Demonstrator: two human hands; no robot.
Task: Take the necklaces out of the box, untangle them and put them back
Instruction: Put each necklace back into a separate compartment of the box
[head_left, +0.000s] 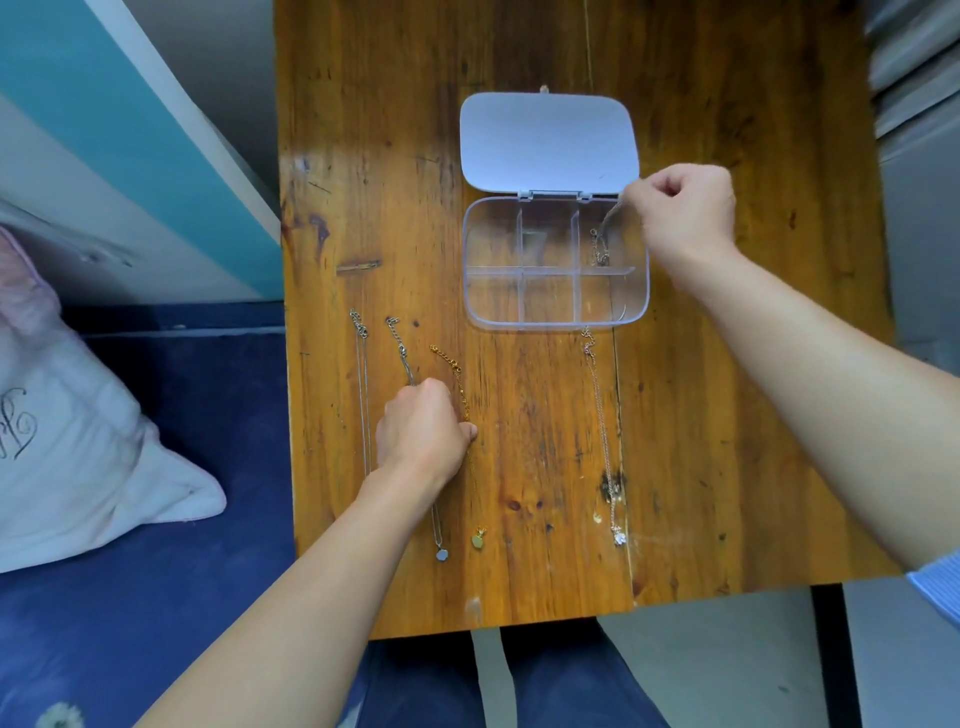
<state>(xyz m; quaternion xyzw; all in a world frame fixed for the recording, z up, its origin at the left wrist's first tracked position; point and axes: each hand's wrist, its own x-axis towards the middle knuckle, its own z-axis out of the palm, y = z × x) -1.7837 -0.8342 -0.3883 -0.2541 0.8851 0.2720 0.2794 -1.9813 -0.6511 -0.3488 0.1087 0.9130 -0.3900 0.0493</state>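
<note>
A clear plastic box (556, 322) with several compartments lies open on the wooden table, its lid (548, 140) folded back. My right hand (685, 213) pinches a silver necklace (602, 239) that dangles into the box's upper right compartment. My left hand (423, 428) rests closed on the table over a silver necklace with a blue pendant (441, 555), next to a gold necklace (460, 379) with a pendant. A thin silver chain (362, 374) lies stretched out at the far left. A rose-gold necklace (602, 426) lies straight below the box.
The wooden table (727, 415) has its front edge close to my legs. A bed with a blue sheet (156, 597) and a white pillow (67, 441) lies to the left. A teal and white wall panel (130, 130) stands at the back left.
</note>
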